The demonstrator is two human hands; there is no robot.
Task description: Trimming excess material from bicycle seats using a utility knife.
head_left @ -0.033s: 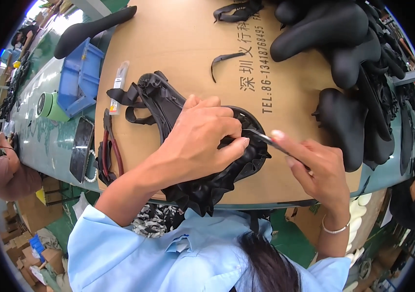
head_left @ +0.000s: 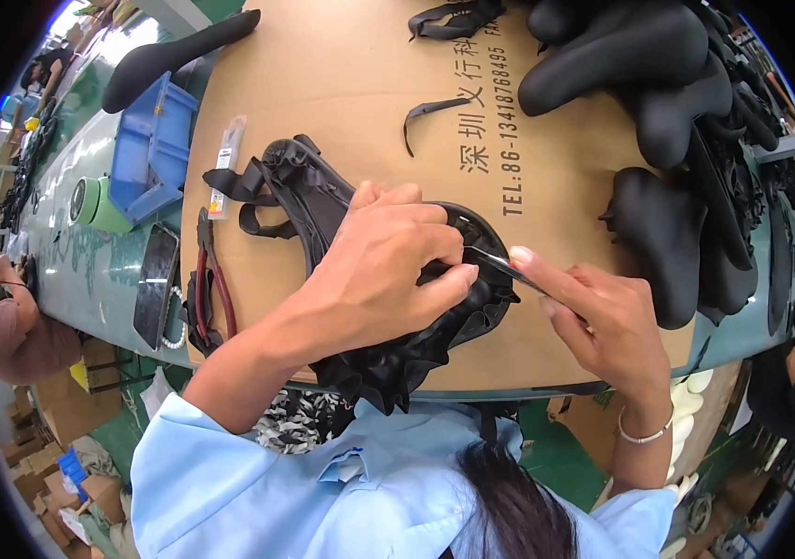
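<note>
An upturned black bicycle saddle (head_left: 309, 191) lies on the cardboard sheet, its loose cover gathered in ruffles along the near rim. My left hand (head_left: 393, 247) rests over the saddle's middle, thumb and fingers closed on the black cover material (head_left: 434, 270); what lies right under the fingers is hidden. From the right, my right hand (head_left: 602, 312) grips a slim dark tool with a shiny metal blade, which looks like a utility knife (head_left: 506, 267). Its tip is at the inside of the saddle's wide end, close to my left fingertips.
Red-handled pliers (head_left: 214, 275), a phone (head_left: 157, 284), a clear plastic packet (head_left: 227, 168) and a blue bin (head_left: 155, 149) are on the left. Finished-looking black saddles (head_left: 658, 242) pile up at the right. A black offcut strip (head_left: 430, 112) lies beyond the saddle. A person (head_left: 20, 317) sits far left.
My right hand and the knife have shifted very slightly left. My left hand and the saddle stay in place.
</note>
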